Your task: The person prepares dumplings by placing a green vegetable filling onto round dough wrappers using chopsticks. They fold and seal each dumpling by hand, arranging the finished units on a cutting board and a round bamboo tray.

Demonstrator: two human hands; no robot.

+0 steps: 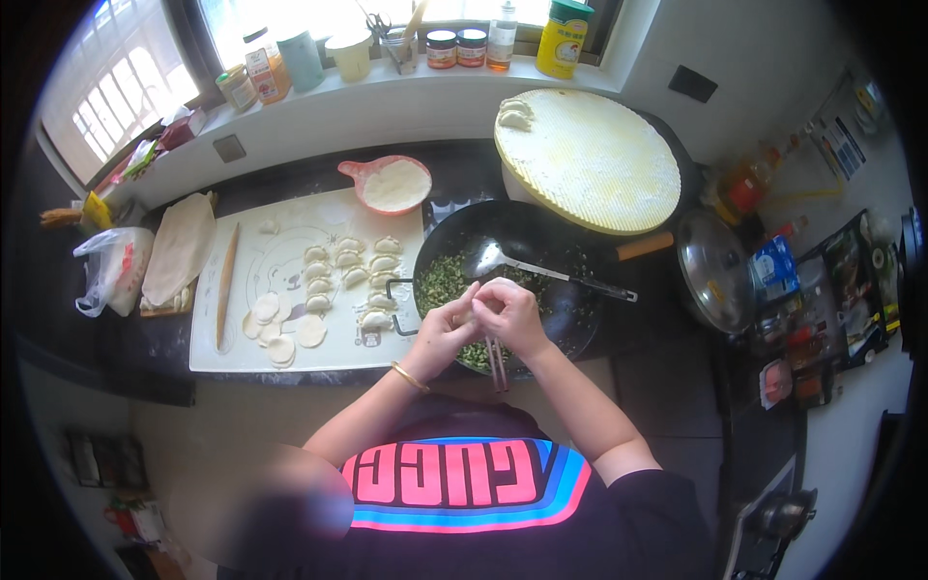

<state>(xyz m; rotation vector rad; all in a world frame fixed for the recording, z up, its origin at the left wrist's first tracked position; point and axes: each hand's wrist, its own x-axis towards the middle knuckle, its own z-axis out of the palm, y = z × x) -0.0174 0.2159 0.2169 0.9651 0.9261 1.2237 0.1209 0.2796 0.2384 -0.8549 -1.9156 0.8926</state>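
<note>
My left hand [448,331] and my right hand [513,315] meet above the near part of a dark wok [570,333], fingertips pinched together. Whatever is between them is hidden by the fingers. A pair of chopsticks [498,365] sticks out below my right hand toward me; I cannot tell whether they are held or rest on the wok. Chopped green filling [443,282] lies in the wok, with a slotted metal spatula [541,268] across it. Left of the wok, folded dumplings [350,259] stand in rows on a pale mat [208,338], near several round wrappers [280,348].
A rolling pin [228,285] and a pink bowl of flour [391,186] are on the mat. Behind the wok, a floured round tray [594,159] carries a few dumplings. A glass lid [713,271] stands at right. Jars [441,48] line the windowsill. A plastic bag [118,266] sits far left.
</note>
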